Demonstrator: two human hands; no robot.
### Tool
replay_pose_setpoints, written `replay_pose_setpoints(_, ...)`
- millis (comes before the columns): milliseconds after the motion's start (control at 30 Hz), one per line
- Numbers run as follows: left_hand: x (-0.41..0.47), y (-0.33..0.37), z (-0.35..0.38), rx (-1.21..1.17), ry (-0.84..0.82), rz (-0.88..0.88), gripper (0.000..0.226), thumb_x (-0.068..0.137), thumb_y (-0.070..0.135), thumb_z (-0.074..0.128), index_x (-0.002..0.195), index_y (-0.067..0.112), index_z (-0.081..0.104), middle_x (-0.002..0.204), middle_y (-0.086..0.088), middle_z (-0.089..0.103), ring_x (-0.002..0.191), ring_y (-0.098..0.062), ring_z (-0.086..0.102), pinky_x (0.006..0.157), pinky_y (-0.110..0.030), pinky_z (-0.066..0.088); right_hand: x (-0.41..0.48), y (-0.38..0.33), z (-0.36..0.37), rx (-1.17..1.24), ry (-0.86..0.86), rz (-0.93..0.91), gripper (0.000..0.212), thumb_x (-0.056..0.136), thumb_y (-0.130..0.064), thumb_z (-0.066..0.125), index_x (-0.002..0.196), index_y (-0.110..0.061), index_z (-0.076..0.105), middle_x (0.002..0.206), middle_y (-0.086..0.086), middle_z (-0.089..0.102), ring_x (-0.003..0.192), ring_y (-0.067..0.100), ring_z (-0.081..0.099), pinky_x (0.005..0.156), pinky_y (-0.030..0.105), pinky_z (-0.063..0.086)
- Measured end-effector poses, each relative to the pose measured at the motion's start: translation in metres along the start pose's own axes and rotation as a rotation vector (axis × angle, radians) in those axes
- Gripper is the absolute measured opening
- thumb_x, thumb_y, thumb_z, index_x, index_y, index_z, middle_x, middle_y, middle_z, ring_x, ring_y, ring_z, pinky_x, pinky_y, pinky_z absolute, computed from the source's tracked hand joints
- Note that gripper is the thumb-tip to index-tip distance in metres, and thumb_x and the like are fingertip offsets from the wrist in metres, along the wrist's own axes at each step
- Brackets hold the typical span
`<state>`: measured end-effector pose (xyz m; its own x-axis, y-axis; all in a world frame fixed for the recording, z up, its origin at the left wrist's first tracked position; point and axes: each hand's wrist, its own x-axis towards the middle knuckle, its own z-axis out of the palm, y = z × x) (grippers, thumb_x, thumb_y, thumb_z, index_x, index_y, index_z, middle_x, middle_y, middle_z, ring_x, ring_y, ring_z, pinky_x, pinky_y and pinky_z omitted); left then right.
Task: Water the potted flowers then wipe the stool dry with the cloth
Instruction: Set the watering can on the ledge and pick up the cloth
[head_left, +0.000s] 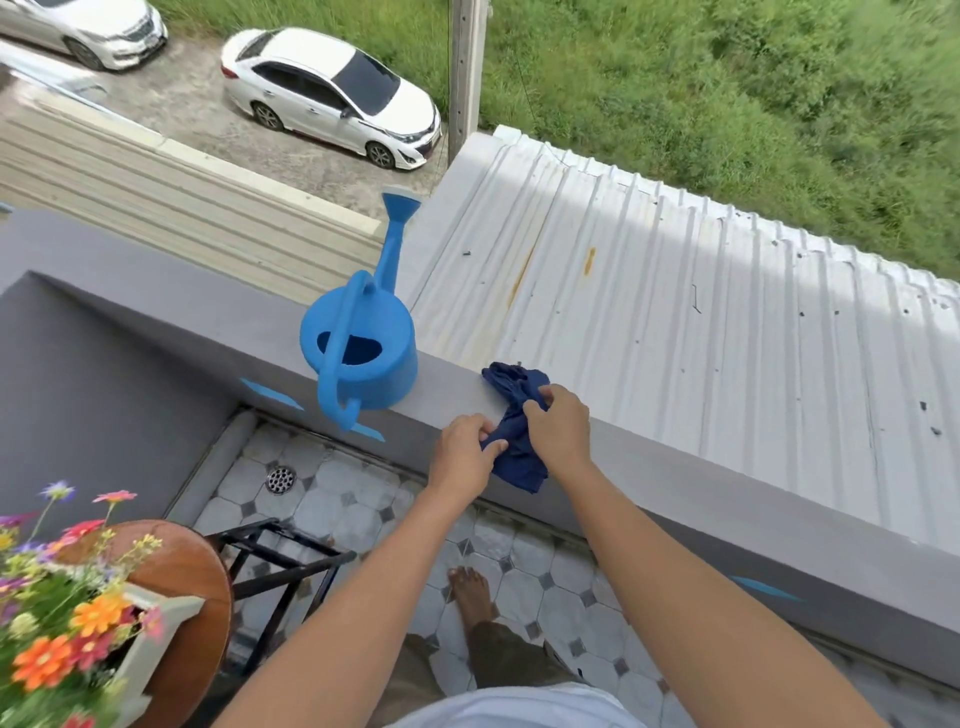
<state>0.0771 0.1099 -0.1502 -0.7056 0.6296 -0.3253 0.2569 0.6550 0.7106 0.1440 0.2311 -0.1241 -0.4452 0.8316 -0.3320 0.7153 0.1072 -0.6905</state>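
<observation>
A dark blue cloth (514, 447) lies bunched on top of the grey balcony wall (675, 467), partly hanging over its inner side. My left hand (462, 449) pinches its lower left part and my right hand (558, 428) grips its middle. A bright blue watering can (363, 353) stands upright on the same wall to the left of the cloth, with its spout pointing away over the roof. At the lower left a round wooden stool (192, 571) with black legs carries a grey pot (156, 618) of colourful flowers (57, 623).
The balcony floor (343, 514) is tiled, with a round drain (281, 479) near the corner. My bare foot (470, 592) stands by the wall. Beyond the wall lie a white corrugated roof (675, 291), parked cars (332, 98) and grass far below.
</observation>
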Motion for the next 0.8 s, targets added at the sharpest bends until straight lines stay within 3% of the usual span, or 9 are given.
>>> replay_pose_setpoints(100,-0.012,-0.004,-0.001,-0.087,-0.01,0.013,0.014,0.083,0.026,0.073,0.09,0.021,0.063,0.09,0.002,0.061,0.082,-0.014,0.057,0.072,-0.024,0.044,-0.013,-0.006,-0.002,0.178,-0.063,0.025,0.021,0.092,-0.01,0.053,0.105,-0.008,0.068,0.1,0.003,0.068,0.085,0.015,0.061,0.067,0.022,0.044)
replay_pose_setpoints(167,-0.026,-0.01,-0.008,-0.233,-0.035,-0.007,0.016,0.079,0.024,0.074,0.084,0.02,0.06,0.083,0.004,0.06,0.074,-0.011,0.054,0.068,-0.021,0.043,-0.023,-0.01,0.005,0.285,-0.119,0.048,0.017,0.09,-0.01,0.05,0.09,-0.01,0.067,0.088,0.003,0.067,0.074,0.015,0.058,0.063,0.026,0.044)
replay_pose_setpoints(267,-0.054,-0.027,-0.036,-0.539,-0.072,-0.047,0.013,0.079,0.026,0.068,0.078,0.019,0.057,0.074,0.004,0.055,0.067,-0.01,0.05,0.062,-0.018,0.04,-0.043,-0.022,0.029,0.431,-0.246,0.159,0.016,0.085,-0.011,0.044,0.069,-0.013,0.047,0.07,0.008,0.047,0.068,0.023,0.044,0.06,0.034,0.034)
replay_pose_setpoints(367,-0.082,-0.057,-0.07,-0.823,0.109,-0.279,0.017,0.081,0.027,0.055,0.079,0.011,0.063,0.071,0.0,0.059,0.061,-0.013,0.05,0.054,-0.022,0.038,-0.063,-0.042,0.06,0.541,-0.386,0.369,0.02,0.089,-0.011,0.045,0.069,-0.012,0.047,0.068,0.009,0.049,0.066,0.024,0.048,0.063,0.036,0.042)
replay_pose_setpoints(500,-0.121,-0.113,-0.106,-0.762,0.387,-0.606,0.016,0.088,0.023,0.054,0.077,0.016,0.064,0.075,-0.006,0.063,0.06,-0.019,0.05,0.057,-0.034,0.039,-0.093,-0.061,0.104,0.579,-0.557,0.545,0.027,0.091,-0.022,0.048,0.066,-0.012,0.043,0.065,0.008,0.045,0.06,0.022,0.044,0.065,0.035,0.042)
replay_pose_setpoints(600,-0.156,-0.143,-0.126,-0.869,0.559,-0.804,0.015,0.094,0.016,0.051,0.082,0.013,0.06,0.076,-0.011,0.06,0.052,-0.017,0.043,0.048,-0.03,0.032,-0.124,-0.074,0.137,0.646,-0.67,0.512,0.033,0.099,-0.034,0.047,0.073,-0.015,0.056,0.067,0.003,0.056,0.061,0.02,0.052,0.062,0.03,0.043)
replay_pose_setpoints(700,-0.177,-0.164,-0.138,-1.041,0.712,-0.938,0.013,0.099,0.022,0.048,0.098,0.013,0.057,0.077,-0.008,0.061,0.048,-0.015,0.039,0.044,-0.027,0.029,-0.153,-0.089,0.164,0.602,-0.84,0.435,0.041,0.097,-0.052,0.051,0.102,-0.017,0.07,0.094,0.008,0.074,0.079,0.025,0.068,0.069,0.033,0.053)
replay_pose_setpoints(800,-0.189,-0.183,-0.144,-1.211,0.835,-1.029,0.022,0.098,0.026,0.046,0.111,0.014,0.059,0.078,-0.009,0.059,0.049,-0.014,0.037,0.044,-0.027,0.03,-0.179,-0.092,0.19,0.445,-0.921,0.33,0.035,0.094,-0.038,0.063,0.117,-0.012,0.067,0.101,0.014,0.076,0.083,0.03,0.073,0.066,0.035,0.059)
